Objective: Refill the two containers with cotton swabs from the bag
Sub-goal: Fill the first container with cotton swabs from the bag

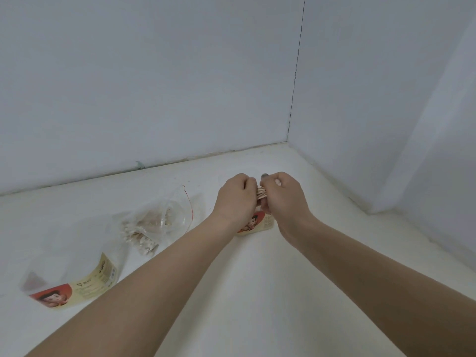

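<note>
Your left hand [235,199] and right hand [283,195] were together above the upright container [257,224], both pinching one bundle of cotton swabs [260,193] between curled fingers; the container stood on the white table [257,292]. The second container [74,287] lay on its side at your left; the clear bag [157,222], swabs inside, lay between the two containers.

A white worktop [257,292] runs back into a corner where two pale grey-blue walls meet. The back wall [141,81] fills most of the view; the right-hand wall [373,99] angles in toward it, their join marked by a thin dark vertical seam [296,73]. A darker, uneven line traces the base of both walls. At far right, a lighter panel [448,119] stands against the wall. The light is soft and even, casting only faint shadows.
</note>
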A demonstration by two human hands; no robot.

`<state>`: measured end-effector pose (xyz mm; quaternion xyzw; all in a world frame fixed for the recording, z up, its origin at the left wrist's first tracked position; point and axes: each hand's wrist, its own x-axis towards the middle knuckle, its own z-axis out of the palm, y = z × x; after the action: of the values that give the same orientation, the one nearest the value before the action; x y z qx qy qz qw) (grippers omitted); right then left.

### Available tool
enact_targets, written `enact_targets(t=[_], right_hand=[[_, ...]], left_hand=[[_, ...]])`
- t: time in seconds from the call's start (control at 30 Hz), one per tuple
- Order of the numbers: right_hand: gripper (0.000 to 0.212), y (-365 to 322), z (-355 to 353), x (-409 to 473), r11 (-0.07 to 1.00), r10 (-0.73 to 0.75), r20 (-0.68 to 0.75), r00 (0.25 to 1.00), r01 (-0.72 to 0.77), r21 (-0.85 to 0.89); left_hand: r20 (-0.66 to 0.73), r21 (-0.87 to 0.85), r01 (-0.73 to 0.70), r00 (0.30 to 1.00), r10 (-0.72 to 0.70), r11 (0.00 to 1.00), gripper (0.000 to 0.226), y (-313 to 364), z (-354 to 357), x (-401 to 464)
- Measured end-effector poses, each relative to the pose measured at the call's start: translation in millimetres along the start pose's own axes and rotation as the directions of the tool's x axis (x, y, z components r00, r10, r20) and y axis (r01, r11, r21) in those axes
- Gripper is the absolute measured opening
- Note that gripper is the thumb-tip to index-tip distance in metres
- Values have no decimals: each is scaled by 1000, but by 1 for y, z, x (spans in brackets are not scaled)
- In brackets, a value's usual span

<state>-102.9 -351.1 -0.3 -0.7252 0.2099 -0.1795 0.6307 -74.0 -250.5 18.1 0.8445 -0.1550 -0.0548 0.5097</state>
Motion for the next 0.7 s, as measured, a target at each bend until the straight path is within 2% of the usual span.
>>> enact_targets(t=[0.1, 0.23, 0.4, 0.6, 0.7], right_hand=[[18, -7, -2, 3, 989, 75, 127, 989, -91, 118], [15, -11, -2, 11, 996, 54, 78, 995, -59, 65], [14, -16, -3, 17, 999, -9, 27, 1000, 10, -42], [13, -19, -3, 23, 998, -34, 50, 998, 37, -56], [16, -21, -9, 28, 993, -72, 51, 996, 76, -88]], left_hand=[[1, -39, 51, 999, -51, 998, 28, 0, 2, 8], [25, -91, 119, 993, -118, 989, 21, 4, 5, 15], [-28, 65, -11, 1000, 12, 998, 19, 11, 3, 26], [-3, -42, -16, 1000, 16, 999, 19, 14, 7, 29], [45, 27, -53, 998, 52, 998, 26, 8, 6, 34]])
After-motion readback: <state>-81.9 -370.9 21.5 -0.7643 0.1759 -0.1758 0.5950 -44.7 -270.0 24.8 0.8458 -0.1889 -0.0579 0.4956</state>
